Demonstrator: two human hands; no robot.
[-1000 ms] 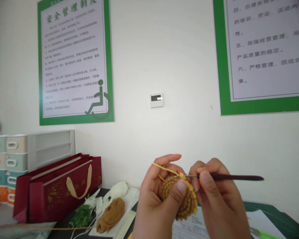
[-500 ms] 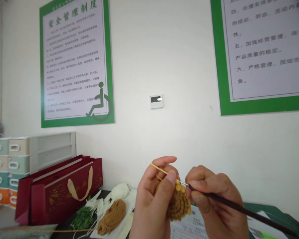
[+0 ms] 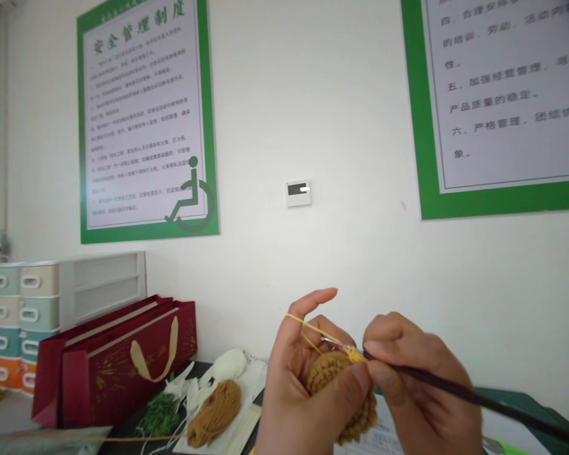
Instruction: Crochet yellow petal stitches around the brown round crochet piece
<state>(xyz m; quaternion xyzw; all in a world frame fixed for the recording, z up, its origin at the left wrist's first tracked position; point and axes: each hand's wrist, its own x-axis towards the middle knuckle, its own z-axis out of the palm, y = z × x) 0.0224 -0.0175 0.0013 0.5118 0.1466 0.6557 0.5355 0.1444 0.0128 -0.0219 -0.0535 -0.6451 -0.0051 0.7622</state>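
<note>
My left hand (image 3: 308, 385) pinches a round mustard-brown crochet piece (image 3: 334, 379) between thumb and fingers. Its index finger sticks up, and a yellow yarn strand (image 3: 308, 325) runs over it down to the work. My right hand (image 3: 420, 385) grips a dark crochet hook (image 3: 455, 392) whose metal tip (image 3: 329, 342) lies at the top edge of the piece, under the strand. The hook's handle slants down to the right, out toward the frame's edge.
On the dark table at left lie a brown yarn skein (image 3: 214, 411), white yarn (image 3: 230, 365) and green yarn (image 3: 159, 414). A dark red gift bag (image 3: 109, 360) stands beside small plastic drawers (image 3: 16, 316). Green-framed posters (image 3: 146, 120) hang on the white wall.
The crochet piece has turned back to face me after tilting edge-on. The hook's handle dropped from level to slanting down-right, and its tip now reaches further left over the work.
</note>
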